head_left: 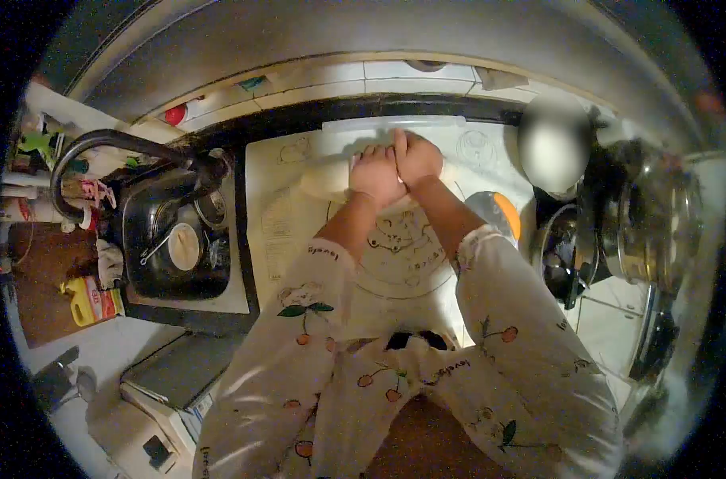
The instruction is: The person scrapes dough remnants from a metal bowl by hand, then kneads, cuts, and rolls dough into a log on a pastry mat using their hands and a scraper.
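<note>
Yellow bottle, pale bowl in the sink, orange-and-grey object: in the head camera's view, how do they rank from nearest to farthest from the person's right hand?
From the right hand:
1. Orange-and-grey object: nearest, to its right.
2. Pale bowl: left, in the sink.
3. Yellow bottle: farthest, left beyond the sink.

hands [377, 174] [419, 162]: 2 | pale roll [324, 182]: 1 | printed mat [287, 231]: 1 | sink [151, 281]: 1 | faucet [127, 138]: 1 | yellow jug [82, 305]: 1
</note>
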Tool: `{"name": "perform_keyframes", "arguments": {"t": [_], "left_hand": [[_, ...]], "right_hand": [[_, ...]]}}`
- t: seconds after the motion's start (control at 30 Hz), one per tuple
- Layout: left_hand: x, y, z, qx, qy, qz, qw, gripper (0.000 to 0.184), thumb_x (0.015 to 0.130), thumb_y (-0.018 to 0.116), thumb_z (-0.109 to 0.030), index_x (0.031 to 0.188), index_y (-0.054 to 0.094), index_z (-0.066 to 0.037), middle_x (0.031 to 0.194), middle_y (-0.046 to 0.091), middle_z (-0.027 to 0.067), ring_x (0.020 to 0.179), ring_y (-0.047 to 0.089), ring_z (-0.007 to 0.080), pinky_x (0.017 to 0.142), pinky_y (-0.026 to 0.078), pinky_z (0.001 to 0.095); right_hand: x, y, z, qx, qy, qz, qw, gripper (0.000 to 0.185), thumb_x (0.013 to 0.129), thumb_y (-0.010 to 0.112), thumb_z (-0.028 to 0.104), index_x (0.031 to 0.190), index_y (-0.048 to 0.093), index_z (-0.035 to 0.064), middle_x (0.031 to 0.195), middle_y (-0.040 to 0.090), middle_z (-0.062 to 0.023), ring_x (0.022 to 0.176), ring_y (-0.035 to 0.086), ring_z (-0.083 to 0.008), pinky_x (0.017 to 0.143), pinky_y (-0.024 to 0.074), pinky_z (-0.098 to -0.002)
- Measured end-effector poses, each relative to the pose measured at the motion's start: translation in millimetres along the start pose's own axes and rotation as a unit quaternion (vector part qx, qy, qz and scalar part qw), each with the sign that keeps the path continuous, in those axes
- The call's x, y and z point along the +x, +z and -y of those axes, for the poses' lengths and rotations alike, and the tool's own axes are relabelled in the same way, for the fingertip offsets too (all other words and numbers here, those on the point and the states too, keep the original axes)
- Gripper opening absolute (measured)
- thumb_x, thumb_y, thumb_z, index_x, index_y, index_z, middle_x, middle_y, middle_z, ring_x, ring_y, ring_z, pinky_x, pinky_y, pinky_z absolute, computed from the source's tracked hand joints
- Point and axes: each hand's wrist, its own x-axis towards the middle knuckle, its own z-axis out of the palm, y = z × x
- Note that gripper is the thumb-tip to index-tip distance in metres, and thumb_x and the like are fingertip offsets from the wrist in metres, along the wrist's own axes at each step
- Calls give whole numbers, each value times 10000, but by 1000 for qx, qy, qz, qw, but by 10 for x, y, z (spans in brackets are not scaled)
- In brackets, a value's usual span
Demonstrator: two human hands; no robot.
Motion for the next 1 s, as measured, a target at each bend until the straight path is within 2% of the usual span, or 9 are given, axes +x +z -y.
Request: {"name": "perform_keyframes", "arguments": {"t": [0.13, 0.43, 0.47, 0.53, 0.67, 0.73, 0.77, 0.9, 1.0], "left_hand": [[-682, 86, -109, 62, 100, -221, 968, 531, 748, 566, -317, 1213, 514, -67, 1090, 583, 127, 1045, 522, 296, 899, 376, 547], [-1459, 257, -244, 18, 89, -41, 995, 537, 785, 525, -297, 1251, 441, -43, 1250, 474, 180, 1160, 443, 339, 989, 261, 588], [-1583, 368, -232, 31, 130, -158, 978, 459, 808, 478, -238, 1217, 470, -30, 1193, 507, 187, 1100, 480, 342, 946, 323, 564], [-1469, 389, -189, 10, 130, -130, 983, 424, 806, 477, -235, 1170, 498, -19, 1153, 522, 187, 1061, 499, 340, 919, 354, 543], [-874, -37, -139, -3, 139, 72, 988, 461, 752, 569, -329, 1087, 538, -14, 1095, 541, 181, 1016, 522, 335, 879, 397, 513], [-563, 254, 68, -63, 160, -59, 983, 582, 656, 667, -439, 1054, 561, -28, 1110, 545, 178, 1046, 511, 336, 904, 381, 509], [-356, 470, 209, -57, 212, -217, 951, 683, 570, 724, -514, 1030, 579, -30, 1175, 519, 187, 1135, 463, 331, 986, 305, 538], [314, 29, 151, -108, 105, 15, 988, 739, 558, 743, -442, 1161, 534, -70, 1350, 381, 167, 1286, 308, 328, 1070, 109, 591], [341, 64, 169, -111, 92, -22, 989, 892, 541, 750, -462, 1289, 440, -86, 1393, 332, 171, 1320, 258, 331, 1062, 84, 615]], "right_hand": [[-785, -256, -47, 83, -176, -102, 976, 307, 876, 467, 284, 795, 645, 47, 742, 637, -170, 672, 586, -369, 676, 441, -483], [-1708, -347, -30, -27, -162, -89, 982, 257, 811, 511, 202, 1014, 579, 61, 1011, 575, -160, 866, 537, -336, 760, 407, -444], [-1659, -334, -47, -22, -151, -84, 985, 249, 814, 505, 214, 990, 587, 58, 970, 580, -160, 846, 541, -334, 744, 409, -447], [-1645, -302, -56, -9, -125, -59, 990, 247, 820, 493, 237, 941, 603, 52, 888, 590, -159, 807, 550, -331, 713, 414, -453], [-1187, -304, -53, 38, -48, 4, 998, 240, 823, 501, 240, 796, 629, 38, 753, 604, -168, 684, 558, -335, 629, 430, -444], [-874, -105, -150, 14, -56, -88, 994, 264, 821, 517, 238, 702, 617, 24, 687, 595, -174, 625, 552, -349, 601, 441, -437], [-648, -178, -70, 97, -39, -82, 991, 265, 822, 528, 236, 696, 612, 19, 692, 598, -181, 655, 560, -356, 628, 449, -442], [-4, 4, -226, 67, -29, -169, 983, 336, 829, 494, 300, 711, 639, 21, 808, 635, -177, 714, 579, -370, 700, 465, -470], [60, 43, -239, 71, -15, -132, 989, 338, 831, 493, 307, 804, 658, 13, 858, 642, -193, 799, 593, -368, 781, 465, -455]]}}
